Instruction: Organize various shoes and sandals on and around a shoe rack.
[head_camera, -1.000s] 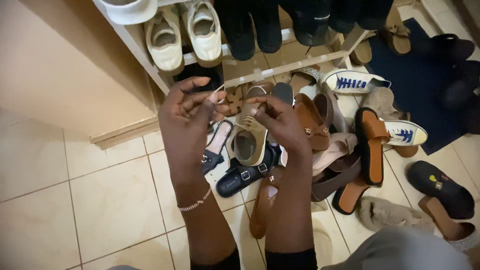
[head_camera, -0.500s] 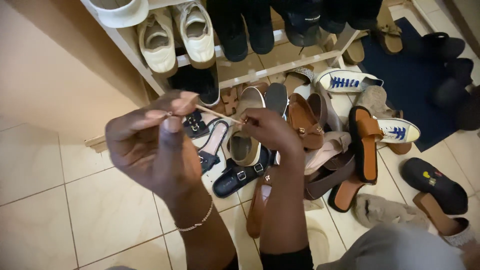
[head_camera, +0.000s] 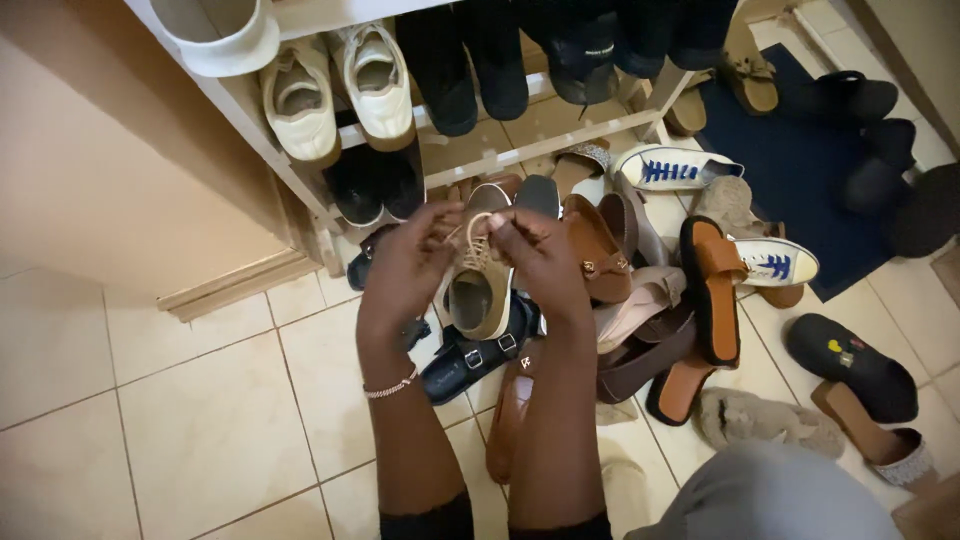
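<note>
A pair of cream lace-up shoes (head_camera: 335, 90) sits heel-out on the white slatted rack (head_camera: 250, 110). Below, the left hand (head_camera: 405, 265) and right hand (head_camera: 545, 260) each pinch a lace end of the tan suede lace-up shoe (head_camera: 478, 280), which rests toe-away atop the floor pile so its lacing faces up. Beside it lies a brown strapped leather sandal (head_camera: 712, 285).

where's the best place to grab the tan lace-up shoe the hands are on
Probably the heel rim of the tan shoe, from the near side. Its opening faces up and the heel points toward the person, so fingers could hook inside the collar. The left hand and right hand crowd the laces at the toe end.
</note>
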